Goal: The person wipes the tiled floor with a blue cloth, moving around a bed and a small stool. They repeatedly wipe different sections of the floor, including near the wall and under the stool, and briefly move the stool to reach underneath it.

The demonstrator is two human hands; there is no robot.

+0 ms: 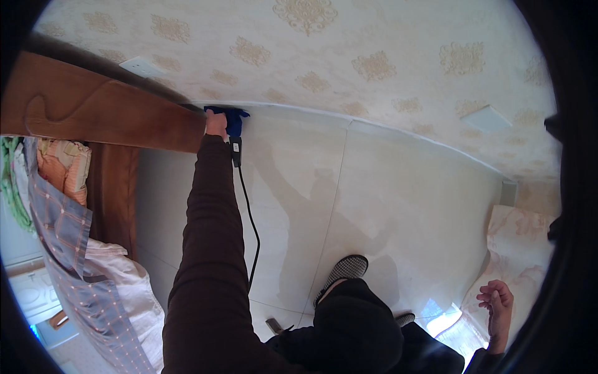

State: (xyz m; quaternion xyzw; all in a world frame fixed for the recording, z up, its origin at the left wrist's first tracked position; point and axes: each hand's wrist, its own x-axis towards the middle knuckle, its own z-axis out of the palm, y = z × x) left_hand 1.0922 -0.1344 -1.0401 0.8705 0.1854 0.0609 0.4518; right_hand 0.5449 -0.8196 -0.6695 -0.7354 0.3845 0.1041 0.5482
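Blue cloth (235,121): at the foot of the patterned wall (398,37), beside the far end of the brown wooden panel (118,103); crumpled, one corner sticking out to the right.
Left grip (215,123): at full reach, appears bunched around the cloth's near left part; individual fingers too small to separate.
Right grip (496,308): off to the lower right near the pale curtain (522,234), fingers loosely curled, nothing in it.
Black block (236,151): just below the cloth; whether they touch cannot be told.
Black cord (255,230): runs from the block toward the body, to the right of the left sleeve (208,237).
Pale tiled floor (411,187): cloth and block at its wall edge; a patterned slipper (349,267) planted nearer the body.
Step in hand: judged to be working the cloth in the corner between panel and wall, one-handed.
Next move: seems to call for a sure hold on the cloth, with knuckles clear of the panel's end; the block and cord, so close by, could be nudged or snagged.
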